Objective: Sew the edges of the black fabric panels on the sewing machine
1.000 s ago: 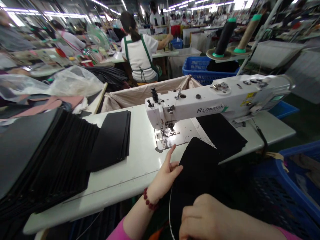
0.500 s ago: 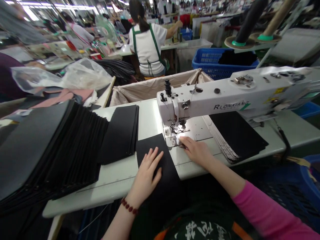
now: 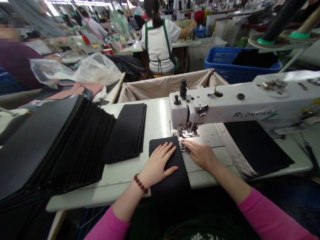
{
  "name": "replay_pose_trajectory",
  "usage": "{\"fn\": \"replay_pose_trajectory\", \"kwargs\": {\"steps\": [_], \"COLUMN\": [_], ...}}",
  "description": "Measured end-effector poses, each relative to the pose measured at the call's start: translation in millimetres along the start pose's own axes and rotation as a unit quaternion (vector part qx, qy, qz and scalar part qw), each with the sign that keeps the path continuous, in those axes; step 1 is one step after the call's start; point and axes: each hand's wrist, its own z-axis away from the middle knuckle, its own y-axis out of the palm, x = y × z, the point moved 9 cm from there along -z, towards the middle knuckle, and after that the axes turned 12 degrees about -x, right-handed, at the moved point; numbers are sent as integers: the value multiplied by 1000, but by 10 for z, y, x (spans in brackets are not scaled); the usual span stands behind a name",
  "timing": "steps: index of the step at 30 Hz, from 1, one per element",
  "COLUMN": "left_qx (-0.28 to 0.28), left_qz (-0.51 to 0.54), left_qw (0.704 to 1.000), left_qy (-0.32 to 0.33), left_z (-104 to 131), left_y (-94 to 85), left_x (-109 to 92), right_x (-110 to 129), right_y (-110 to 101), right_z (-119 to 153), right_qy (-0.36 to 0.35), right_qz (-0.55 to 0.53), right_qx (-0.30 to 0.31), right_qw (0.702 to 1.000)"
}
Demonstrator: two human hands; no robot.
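A black panel (image 3: 170,180) lies on the pale sewing table, its near end hanging over the front edge. My left hand (image 3: 157,165) rests flat on it with fingers spread. At the panel's right, my right hand (image 3: 200,153) has its fingertips by the metal guide beside the needle area of the white sewing machine (image 3: 215,103). Those fingers are close together, and whether they pinch anything is too small to tell. The panel's far right corner is beside the presser foot.
Thick black panels are stacked (image 3: 57,143) at the left, a smaller pile (image 3: 127,133) next to them. More panels (image 3: 257,146) lie under the machine arm. Behind are a cloth-lined bin (image 3: 160,88), a blue basket (image 3: 215,61) and a seated person (image 3: 160,43).
The view has shifted, so most things sit further right or left in frame. My left hand has moved slightly up the panel, and the panel's far end is closer to the guide.
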Motion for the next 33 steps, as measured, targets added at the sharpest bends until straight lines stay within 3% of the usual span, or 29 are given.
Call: {"fn": "replay_pose_trajectory", "kwargs": {"steps": [8,17,33], "left_qx": [-14,-35,-15], "left_qz": [7,19,25], "left_qw": [1000,999,1000], "left_qy": [14,-10,-1], "left_z": [-249,-302,-331], "left_y": [45,9,52], "left_x": [-95,-36,-38], "right_x": [10,2,5], "right_y": [7,44,56], "right_z": [-9,-20,-24], "right_qy": [-1,-7,-9], "right_qz": [6,4,8], "right_qx": [-14,1,0], "right_qw": [1000,1000,1000]}}
